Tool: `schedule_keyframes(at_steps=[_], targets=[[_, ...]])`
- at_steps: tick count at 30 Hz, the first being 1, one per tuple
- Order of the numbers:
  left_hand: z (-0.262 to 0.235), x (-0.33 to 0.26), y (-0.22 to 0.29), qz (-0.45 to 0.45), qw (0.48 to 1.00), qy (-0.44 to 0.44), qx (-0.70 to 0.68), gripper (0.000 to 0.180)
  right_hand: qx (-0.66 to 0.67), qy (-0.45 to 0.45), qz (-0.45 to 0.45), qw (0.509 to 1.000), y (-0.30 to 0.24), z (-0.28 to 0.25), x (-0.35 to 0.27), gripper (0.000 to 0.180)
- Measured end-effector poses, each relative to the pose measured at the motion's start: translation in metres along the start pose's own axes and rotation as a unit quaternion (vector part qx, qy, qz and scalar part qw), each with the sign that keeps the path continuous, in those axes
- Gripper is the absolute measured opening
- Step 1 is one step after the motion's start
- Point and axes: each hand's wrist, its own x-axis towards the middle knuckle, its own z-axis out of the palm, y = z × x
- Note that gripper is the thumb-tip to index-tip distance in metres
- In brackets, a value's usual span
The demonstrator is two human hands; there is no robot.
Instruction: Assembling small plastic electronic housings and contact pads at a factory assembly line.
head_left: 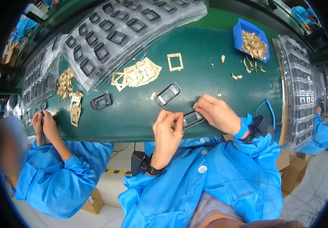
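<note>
A small black rectangular plastic frame (193, 119) lies between my hands at the near edge of the green table. My left hand (166, 128) pinches at its left end, thumb and forefinger close together. From above, the fingers of my right hand (216, 112) close on its right end. Whether a thin piece sits between the left fingertips is too small to tell. Just beyond rests a second black frame (168, 95) with pale strips along its ends. A third black frame (101, 102) lies farther left.
Cream cut-out sheets (139, 74) lie piled beyond my hands, near a single cream frame-shaped piece (175, 62). A blue bin (238, 40) of tan scraps stands far right. Clear trays (107, 34) of black frames fill the far left; more trays (299, 95) stand right. A co-worker's hands (46, 123) work at left.
</note>
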Motion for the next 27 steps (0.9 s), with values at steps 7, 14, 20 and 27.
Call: schedule_keyframes(at_steps=[7,14,20,27], targets=[[-0.001,0.000,0.001,0.021,1.000,0.001,0.004,0.008,-0.053,-0.015,0.063,0.997,-0.009,0.007,0.002,0.014],[-0.008,0.002,-0.008,0.053,0.998,-0.012,0.029,0.015,0.101,-0.036,0.061,0.992,0.000,-0.020,-0.004,0.032],[-0.015,0.016,0.010,0.059,0.991,-0.105,0.064,0.038,0.082,-0.035,0.045,0.995,0.000,-0.013,-0.014,0.046],[-0.015,0.035,0.003,0.065,0.976,-0.173,0.115,0.033,0.095,-0.068,0.085,0.990,0.005,-0.011,-0.005,0.035]])
